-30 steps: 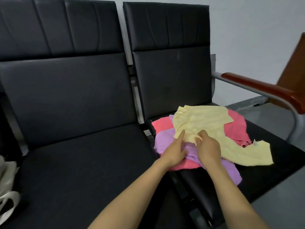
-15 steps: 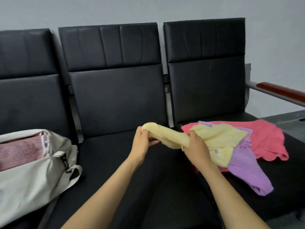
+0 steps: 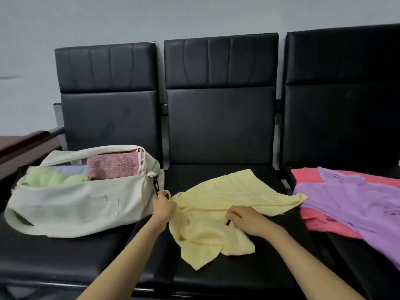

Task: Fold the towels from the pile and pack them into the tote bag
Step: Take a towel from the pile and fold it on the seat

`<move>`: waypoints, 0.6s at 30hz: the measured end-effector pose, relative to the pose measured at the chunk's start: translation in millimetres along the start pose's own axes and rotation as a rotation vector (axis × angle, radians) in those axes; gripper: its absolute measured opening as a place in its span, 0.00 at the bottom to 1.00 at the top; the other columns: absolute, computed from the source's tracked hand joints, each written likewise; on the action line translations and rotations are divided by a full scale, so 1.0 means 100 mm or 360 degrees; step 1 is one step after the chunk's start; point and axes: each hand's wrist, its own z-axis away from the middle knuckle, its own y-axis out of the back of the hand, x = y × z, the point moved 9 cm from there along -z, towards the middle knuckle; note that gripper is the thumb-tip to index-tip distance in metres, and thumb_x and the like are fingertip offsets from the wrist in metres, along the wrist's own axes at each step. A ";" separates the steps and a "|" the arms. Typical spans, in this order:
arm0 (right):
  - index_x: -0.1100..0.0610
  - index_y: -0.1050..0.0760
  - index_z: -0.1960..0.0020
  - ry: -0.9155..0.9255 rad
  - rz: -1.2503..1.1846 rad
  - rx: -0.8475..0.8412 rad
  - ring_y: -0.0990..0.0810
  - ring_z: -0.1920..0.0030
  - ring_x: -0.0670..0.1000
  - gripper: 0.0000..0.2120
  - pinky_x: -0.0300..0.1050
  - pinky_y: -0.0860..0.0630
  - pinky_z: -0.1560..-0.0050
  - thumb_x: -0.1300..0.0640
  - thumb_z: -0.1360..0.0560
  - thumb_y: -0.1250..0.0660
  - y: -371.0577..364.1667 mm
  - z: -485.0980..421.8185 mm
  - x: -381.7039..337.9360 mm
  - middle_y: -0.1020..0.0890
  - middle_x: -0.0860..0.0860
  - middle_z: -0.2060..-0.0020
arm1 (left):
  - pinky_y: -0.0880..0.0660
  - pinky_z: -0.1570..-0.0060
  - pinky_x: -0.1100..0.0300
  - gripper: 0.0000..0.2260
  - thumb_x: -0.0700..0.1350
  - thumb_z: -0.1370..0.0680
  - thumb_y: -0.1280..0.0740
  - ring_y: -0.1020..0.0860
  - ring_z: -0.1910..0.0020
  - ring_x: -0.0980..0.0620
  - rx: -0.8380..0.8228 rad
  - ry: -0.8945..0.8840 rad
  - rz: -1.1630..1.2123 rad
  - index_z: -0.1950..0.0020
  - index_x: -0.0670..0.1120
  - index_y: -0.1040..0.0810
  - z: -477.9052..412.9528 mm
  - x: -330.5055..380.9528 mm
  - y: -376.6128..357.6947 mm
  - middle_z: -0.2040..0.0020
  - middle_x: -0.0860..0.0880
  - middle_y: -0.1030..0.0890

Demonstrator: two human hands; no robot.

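On the seat, left hand and right hand pinch yellow towel, fingertips hidden.

The yellow towel is spread crumpled at centre; a purple towel is draped over a pink towel, right; the packed tote bag is set left.

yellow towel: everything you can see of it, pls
The yellow towel is pale, soft-looking cloth, unfolded and rumpled, lying spread on the middle black seat. The left hand grips its left edge beside the tote bag; the right hand pinches a fold near its middle. Its right corner reaches to the purple towel.
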 end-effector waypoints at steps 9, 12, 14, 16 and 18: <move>0.43 0.32 0.31 0.0079 0.0285 -0.0047 0.36 0.42 0.46 0.21 0.42 0.34 0.36 0.46 0.24 0.35 -0.25 -0.15 -0.03 0.35 0.45 0.49 | 0.31 0.47 0.58 0.16 0.55 0.31 0.25 0.29 0.48 0.52 -0.0439 -0.0534 -0.0965 0.50 0.54 0.28 0.21 0.12 -0.35 0.51 0.53 0.31; 0.49 0.26 0.50 0.0034 0.0383 -0.0098 0.32 0.48 0.47 0.05 0.41 0.32 0.48 0.48 0.24 0.35 -0.25 -0.29 -0.09 0.32 0.48 0.52 | 0.31 0.57 0.61 0.20 0.60 0.34 0.25 0.29 0.52 0.54 -0.0571 -0.0613 -0.1011 0.53 0.52 0.28 0.27 0.17 -0.44 0.50 0.53 0.29; 0.53 0.31 0.60 -0.0058 0.0369 -0.0237 0.32 0.59 0.46 0.10 0.39 0.35 0.60 0.49 0.25 0.34 -0.25 -0.35 -0.09 0.30 0.48 0.59 | 0.30 0.56 0.60 0.25 0.67 0.36 0.27 0.28 0.51 0.54 -0.0706 -0.0586 -0.1049 0.51 0.51 0.28 0.33 0.13 -0.53 0.49 0.52 0.27; 0.54 0.30 0.61 -0.0217 0.0324 -0.0325 0.30 0.65 0.46 0.12 0.39 0.34 0.65 0.47 0.26 0.33 -0.20 -0.39 -0.02 0.28 0.48 0.64 | 0.29 0.44 0.57 0.34 0.67 0.37 0.26 0.30 0.42 0.52 -0.0797 -0.0618 -0.1213 0.40 0.50 0.29 0.35 0.05 -0.62 0.41 0.51 0.29; 0.55 0.28 0.56 -0.0384 0.0361 -0.0367 0.27 0.68 0.46 0.11 0.39 0.32 0.67 0.47 0.24 0.34 -0.12 -0.40 0.10 0.24 0.49 0.64 | 0.37 0.32 0.51 0.45 0.63 0.37 0.24 0.39 0.30 0.47 -0.0791 -0.0713 -0.1409 0.27 0.50 0.39 0.34 0.00 -0.66 0.30 0.50 0.38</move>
